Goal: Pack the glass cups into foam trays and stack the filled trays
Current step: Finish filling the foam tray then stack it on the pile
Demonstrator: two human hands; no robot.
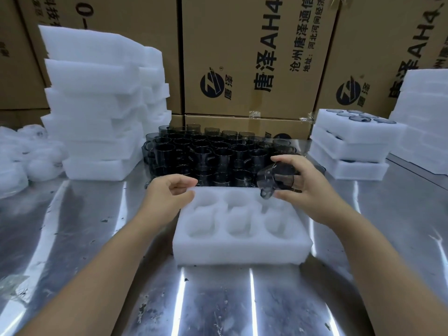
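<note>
My right hand [312, 187] clamps a tilted smoky-grey glass cup [276, 177] over the far-right pocket of the white foam tray [242, 248]; whether my left hand [169, 192] grips that tray I cannot tell, so a crooked entry may shove it

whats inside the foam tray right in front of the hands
The foam tray shows six pockets, and the five in plain view hold no cup. The right hand holds a glass cup over the far right pocket, partly hiding it.
</note>
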